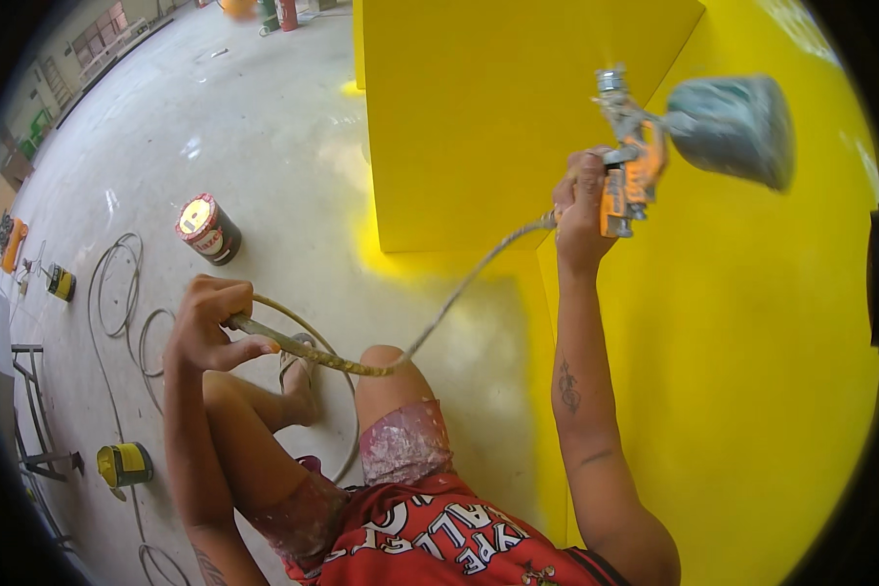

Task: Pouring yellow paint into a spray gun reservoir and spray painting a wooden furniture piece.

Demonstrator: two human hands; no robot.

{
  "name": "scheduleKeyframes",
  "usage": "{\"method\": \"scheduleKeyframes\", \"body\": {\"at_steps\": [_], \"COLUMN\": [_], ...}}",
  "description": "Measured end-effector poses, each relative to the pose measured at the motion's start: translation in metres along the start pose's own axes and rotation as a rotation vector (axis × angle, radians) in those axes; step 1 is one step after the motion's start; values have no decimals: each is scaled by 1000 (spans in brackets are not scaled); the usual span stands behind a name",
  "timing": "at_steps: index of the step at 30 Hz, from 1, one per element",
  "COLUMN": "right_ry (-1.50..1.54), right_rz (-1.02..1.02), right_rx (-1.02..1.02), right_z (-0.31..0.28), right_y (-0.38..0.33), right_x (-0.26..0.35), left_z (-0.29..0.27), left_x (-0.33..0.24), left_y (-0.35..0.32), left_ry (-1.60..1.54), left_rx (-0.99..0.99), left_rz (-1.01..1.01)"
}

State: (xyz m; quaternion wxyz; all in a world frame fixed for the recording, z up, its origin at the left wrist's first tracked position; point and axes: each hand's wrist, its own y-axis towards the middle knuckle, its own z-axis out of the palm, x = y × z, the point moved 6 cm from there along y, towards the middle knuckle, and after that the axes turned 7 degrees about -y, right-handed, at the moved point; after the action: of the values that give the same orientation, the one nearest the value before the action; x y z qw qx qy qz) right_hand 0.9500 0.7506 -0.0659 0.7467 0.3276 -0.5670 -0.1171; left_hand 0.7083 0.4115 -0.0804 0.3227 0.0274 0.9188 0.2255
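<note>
In my right hand [583, 210] is a spray gun [633, 161] with an orange and grey body, its fingers wrapped round the handle. A grey paint cup [732, 130], smeared by motion, juts out from its right side. The nozzle points at the far side, toward a bright yellow panel [479, 127]. From the handle a paint-crusted air hose [459, 288] sags across my knee to my left hand [215, 317]. That hand is closed on the hose, thumb stretched along it. A second yellow surface [732, 391] stands close by my right arm.
A dark paint can with a yellow-stained lid [208, 230] stands on the concrete floor [273, 127], left of the panel. Yellow-stained tins [125, 465] sit farther left, near loose hose loops [117, 293] and a dark metal frame [39, 410]. Yellow overspray borders the panel's base.
</note>
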Motion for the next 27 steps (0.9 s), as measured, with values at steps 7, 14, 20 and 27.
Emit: {"method": "scheduleKeyframes", "body": {"at_steps": [7, 14, 20, 27], "right_ry": [67, -493, -708, -511], "right_rz": [23, 656, 923, 641], "right_rx": [-3, 369, 569, 370], "right_z": [-13, -42, -50, -13], "right_y": [-29, -145, -199, -128], "right_x": [-37, -151, -202, -137], "left_z": [2, 4, 5, 1], "left_x": [-1, -1, 1, 5], "left_y": [-1, -1, -2, -4], "left_ry": [13, -2, 4, -39], "left_rx": [-13, 29, 81, 58], "left_rz": [4, -42, -49, -88]}}
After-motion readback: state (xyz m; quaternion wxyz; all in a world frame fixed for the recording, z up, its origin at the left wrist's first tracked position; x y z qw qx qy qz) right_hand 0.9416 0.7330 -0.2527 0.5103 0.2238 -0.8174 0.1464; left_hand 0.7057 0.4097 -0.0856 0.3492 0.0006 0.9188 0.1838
